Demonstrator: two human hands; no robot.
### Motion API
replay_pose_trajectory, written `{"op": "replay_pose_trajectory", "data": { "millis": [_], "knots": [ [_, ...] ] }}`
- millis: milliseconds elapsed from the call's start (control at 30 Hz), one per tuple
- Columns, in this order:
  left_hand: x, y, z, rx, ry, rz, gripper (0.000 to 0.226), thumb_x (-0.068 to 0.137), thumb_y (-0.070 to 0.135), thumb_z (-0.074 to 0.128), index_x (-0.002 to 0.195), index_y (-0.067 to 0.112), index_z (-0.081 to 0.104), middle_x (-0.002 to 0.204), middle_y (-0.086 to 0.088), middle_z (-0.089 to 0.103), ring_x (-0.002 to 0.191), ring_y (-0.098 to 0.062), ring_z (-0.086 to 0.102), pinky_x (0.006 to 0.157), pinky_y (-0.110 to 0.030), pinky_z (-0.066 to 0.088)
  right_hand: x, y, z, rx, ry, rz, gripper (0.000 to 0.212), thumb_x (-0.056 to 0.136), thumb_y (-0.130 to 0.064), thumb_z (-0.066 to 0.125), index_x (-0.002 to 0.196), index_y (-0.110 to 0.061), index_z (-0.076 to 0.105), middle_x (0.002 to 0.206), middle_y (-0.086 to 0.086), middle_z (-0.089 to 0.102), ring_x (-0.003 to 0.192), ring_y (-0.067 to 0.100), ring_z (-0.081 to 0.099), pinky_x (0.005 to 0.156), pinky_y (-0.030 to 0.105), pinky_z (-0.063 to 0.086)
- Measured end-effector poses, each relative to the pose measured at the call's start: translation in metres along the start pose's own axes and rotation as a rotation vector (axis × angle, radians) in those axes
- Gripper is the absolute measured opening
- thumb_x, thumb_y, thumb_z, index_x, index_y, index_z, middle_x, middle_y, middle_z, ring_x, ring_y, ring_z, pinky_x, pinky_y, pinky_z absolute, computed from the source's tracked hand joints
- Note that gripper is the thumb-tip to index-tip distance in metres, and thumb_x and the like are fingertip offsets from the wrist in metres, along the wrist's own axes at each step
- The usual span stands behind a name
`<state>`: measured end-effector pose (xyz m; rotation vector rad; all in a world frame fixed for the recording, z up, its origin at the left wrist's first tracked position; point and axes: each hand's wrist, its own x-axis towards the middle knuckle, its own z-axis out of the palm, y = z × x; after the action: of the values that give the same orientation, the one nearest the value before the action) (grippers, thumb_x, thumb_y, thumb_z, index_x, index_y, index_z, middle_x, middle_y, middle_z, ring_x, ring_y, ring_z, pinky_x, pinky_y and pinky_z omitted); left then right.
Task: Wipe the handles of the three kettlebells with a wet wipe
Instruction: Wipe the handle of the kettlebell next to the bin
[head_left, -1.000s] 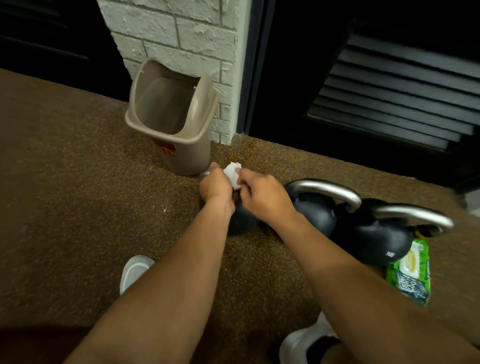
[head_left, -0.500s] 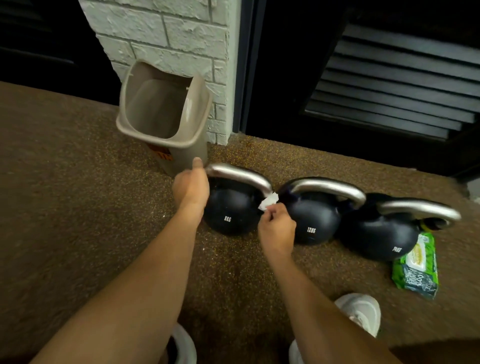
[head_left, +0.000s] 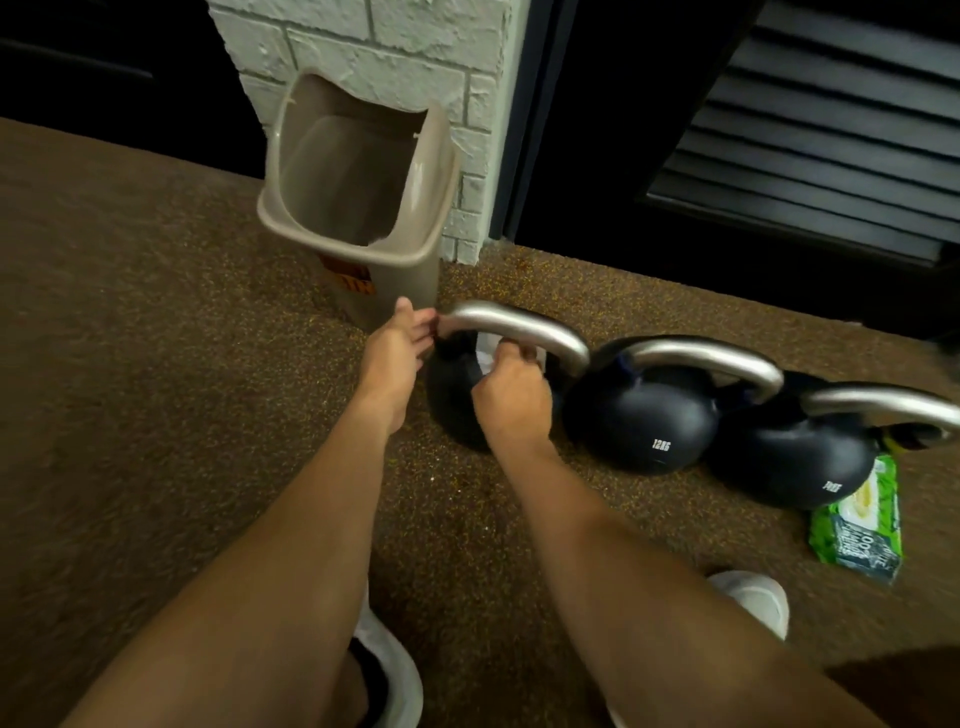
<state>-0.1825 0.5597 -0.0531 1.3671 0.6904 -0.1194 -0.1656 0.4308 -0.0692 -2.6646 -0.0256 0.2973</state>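
Note:
Three black kettlebells with silver handles stand in a row on the floor: the left one (head_left: 451, 400), the middle one (head_left: 644, 421) and the right one (head_left: 789, 462). My left hand (head_left: 397, 353) grips the left end of the left kettlebell's handle (head_left: 524, 325). My right hand (head_left: 511, 387) is under that handle's arch, shut on a white wet wipe (head_left: 485, 356) pressed against the inside of the handle. Most of the wipe is hidden by my fingers.
A beige waste bin (head_left: 353, 208) stands just behind the left kettlebell, against a white brick pillar (head_left: 395, 52). A green pack of wet wipes (head_left: 857, 525) lies by the right kettlebell. My white shoes (head_left: 753, 597) are on the brown speckled floor.
My right hand with the wipe has moved left from the right end of the left kettlebell's handle to under its arch. My left hand stays at the handle's left end.

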Motion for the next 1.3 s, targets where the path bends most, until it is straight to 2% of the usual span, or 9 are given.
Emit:
{"op": "replay_pose_trajectory", "data": {
  "millis": [167, 333, 433, 567, 700, 800, 1033, 1200, 1300],
  "knots": [
    [0.005, 0.001, -0.006, -0.036, -0.038, -0.016, 0.062, 0.111, 0.047, 0.021, 0.144, 0.007, 0.055, 0.151, -0.016, 0.054, 0.143, -0.027, 0.048, 0.120, -0.039, 0.031, 0.015, 0.000, -0.008, -0.333, -0.237, -0.479, 0.043, 0.090, -0.013, 0.052, 0.133, -0.012, 0.047, 0.133, 0.018, 0.055, 0.127, 0.039, 0.047, 0.095, 0.044, 0.047],
    [0.013, 0.002, -0.008, -0.056, -0.056, -0.043, 0.064, 0.111, 0.048, 0.021, 0.139, 0.005, 0.059, 0.147, -0.017, 0.057, 0.139, -0.027, 0.052, 0.119, -0.040, 0.034, 0.014, 0.020, -0.032, -0.594, -0.327, -0.636, 0.065, 0.094, -0.016, 0.055, 0.152, -0.012, 0.027, 0.157, 0.014, 0.034, 0.145, 0.031, 0.031, 0.113, 0.039, 0.033],
    [0.015, 0.000, -0.009, -0.065, -0.045, -0.045, 0.065, 0.111, 0.048, 0.021, 0.137, 0.004, 0.060, 0.146, -0.018, 0.059, 0.138, -0.028, 0.053, 0.119, -0.040, 0.035, 0.015, -0.007, -0.018, -0.513, -0.213, -0.495, 0.045, 0.095, -0.017, 0.047, 0.139, -0.009, 0.039, 0.130, 0.017, 0.059, 0.118, 0.037, 0.057, 0.088, 0.043, 0.049],
    [0.017, 0.002, -0.012, -0.073, -0.059, -0.041, 0.066, 0.111, 0.048, 0.020, 0.139, 0.003, 0.059, 0.145, -0.019, 0.059, 0.137, -0.030, 0.054, 0.120, -0.042, 0.036, -0.005, -0.020, -0.005, -0.170, -0.164, -0.282, 0.033, 0.090, -0.009, 0.047, 0.123, -0.010, 0.049, 0.122, 0.018, 0.060, 0.114, 0.038, 0.055, 0.090, 0.042, 0.045],
    [0.019, 0.003, -0.013, -0.059, -0.053, -0.046, 0.067, 0.111, 0.049, 0.019, 0.137, 0.003, 0.060, 0.143, -0.019, 0.061, 0.132, -0.029, 0.058, 0.119, -0.043, 0.038, -0.039, -0.022, 0.001, 0.596, -0.004, 0.272, 0.011, 0.096, -0.010, 0.049, 0.095, -0.018, 0.056, 0.090, 0.004, 0.065, 0.077, 0.018, 0.060, 0.065, 0.020, 0.047],
    [0.020, 0.000, -0.015, -0.060, -0.061, -0.054, 0.068, 0.110, 0.050, 0.018, 0.137, 0.004, 0.060, 0.143, -0.018, 0.061, 0.131, -0.028, 0.059, 0.119, -0.045, 0.037, -0.029, -0.033, 0.008, 1.253, 0.093, 0.645, 0.020, 0.094, -0.004, 0.048, 0.085, -0.021, 0.052, 0.078, 0.002, 0.055, 0.068, 0.019, 0.056, 0.065, 0.031, 0.047],
    [0.018, 0.004, -0.013, -0.086, -0.028, -0.050, 0.066, 0.110, 0.049, 0.021, 0.135, 0.002, 0.062, 0.138, -0.019, 0.064, 0.130, -0.029, 0.060, 0.118, -0.045, 0.039, -0.021, -0.076, 0.030, 0.980, 0.126, 0.532, 0.017, 0.101, -0.016, 0.046, 0.115, -0.015, 0.055, 0.109, 0.006, 0.062, 0.096, 0.019, 0.057, 0.079, 0.030, 0.044],
    [0.018, 0.005, -0.010, -0.082, -0.014, -0.058, 0.068, 0.111, 0.048, 0.018, 0.133, 0.000, 0.061, 0.138, -0.022, 0.063, 0.129, -0.030, 0.060, 0.117, -0.044, 0.040, -0.002, -0.079, 0.004, 1.437, 0.116, 0.769, 0.028, 0.102, -0.006, 0.038, 0.125, -0.007, 0.054, 0.114, 0.013, 0.055, 0.103, 0.026, 0.056, 0.096, 0.038, 0.048],
    [0.019, 0.004, -0.009, -0.111, -0.015, -0.071, 0.071, 0.110, 0.050, 0.017, 0.131, -0.001, 0.061, 0.139, -0.024, 0.062, 0.130, -0.032, 0.059, 0.119, -0.047, 0.038, 0.004, -0.061, -0.015, 1.542, 0.188, 0.790, 0.033, 0.104, -0.005, 0.037, 0.131, 0.006, 0.051, 0.119, 0.023, 0.059, 0.125, 0.040, 0.053, 0.120, 0.043, 0.024]
  ]
}}
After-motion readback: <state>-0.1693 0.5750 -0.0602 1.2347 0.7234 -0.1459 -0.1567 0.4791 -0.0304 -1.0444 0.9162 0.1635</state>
